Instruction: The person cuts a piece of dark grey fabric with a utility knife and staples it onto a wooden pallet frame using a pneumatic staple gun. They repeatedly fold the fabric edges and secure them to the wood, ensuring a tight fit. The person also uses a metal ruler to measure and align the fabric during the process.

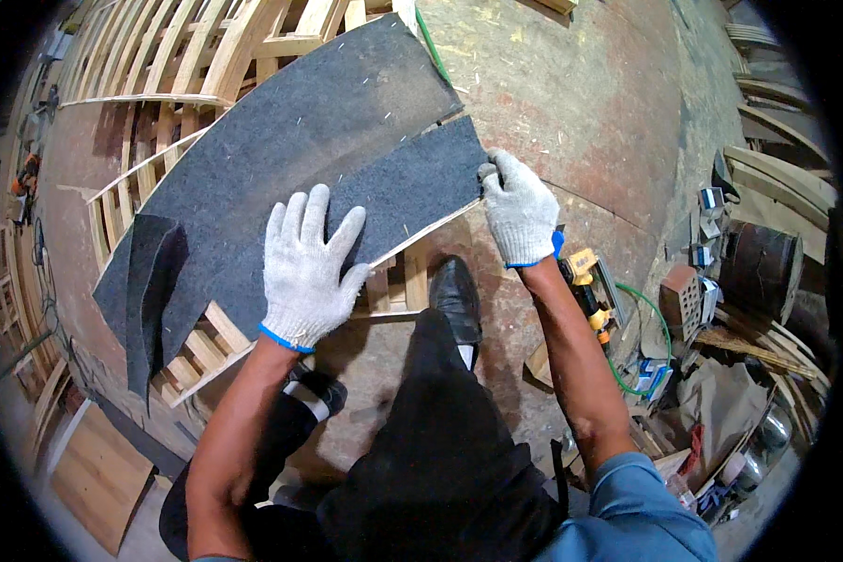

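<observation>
A large dark grey felt sheet lies over a slatted wooden frame. Along its near right side runs a narrower strip of the same felt, split from the sheet by a gap at the right end. My left hand, in a white knit glove, rests flat on the felt with its fingers spread. My right hand, gloved too, pinches the strip's right corner at the frame's edge between thumb and curled fingers. At the left, a felt flap is folded up and hangs past the frame.
More slatted wooden frames stand at the far left. Right of my right forearm lies a yellow and black power tool with a green hose. A perforated brick, boxes and curved wood pieces crowd the right side. My shoe is beside the frame.
</observation>
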{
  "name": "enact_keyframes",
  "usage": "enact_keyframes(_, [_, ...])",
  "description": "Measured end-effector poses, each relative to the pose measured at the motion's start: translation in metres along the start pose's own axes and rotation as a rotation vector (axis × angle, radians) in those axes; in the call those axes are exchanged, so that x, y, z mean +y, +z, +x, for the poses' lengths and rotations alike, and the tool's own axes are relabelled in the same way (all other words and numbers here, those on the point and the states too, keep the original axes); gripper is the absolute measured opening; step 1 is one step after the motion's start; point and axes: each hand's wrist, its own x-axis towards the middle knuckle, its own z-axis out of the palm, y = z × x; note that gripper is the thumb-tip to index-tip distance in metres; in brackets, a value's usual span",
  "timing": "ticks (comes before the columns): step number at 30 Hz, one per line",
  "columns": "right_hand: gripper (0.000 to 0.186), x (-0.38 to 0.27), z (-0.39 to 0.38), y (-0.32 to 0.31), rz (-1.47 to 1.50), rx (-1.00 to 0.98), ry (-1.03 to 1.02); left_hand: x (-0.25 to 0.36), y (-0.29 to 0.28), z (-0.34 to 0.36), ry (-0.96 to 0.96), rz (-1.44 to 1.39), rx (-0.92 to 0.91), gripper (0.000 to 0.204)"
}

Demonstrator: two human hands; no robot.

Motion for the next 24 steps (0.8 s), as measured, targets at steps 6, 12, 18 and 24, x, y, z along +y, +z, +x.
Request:
enact_keyframes(6, [0.022, -0.003, -0.001, -0.001, 0.114, -0.015, 0.101, 0.0, 0.001, -0.001, 0.005, 0.015, 0.016, 0.072])
enact_keyframes(12, [0.024, 0.001, 0.003, -0.002, 0.293, -0.131, 0.283, 0.002, -0.008, 0.003, -0.01, 0.017, -0.059, 0.077])
enact_keyframes(18, [0.027, 0.007, 0.014, -0.005, 0.254, -0.249, 0.271, 0.004, -0.017, 0.006, -0.028, 0.007, -0.151, 0.08])
enact_keyframes(24, [0.029, 0.009, 0.011, -0.004, 0.145, -0.226, 0.223, 0.009, -0.015, 0.006, -0.021, 0.033, -0.162, 0.075])
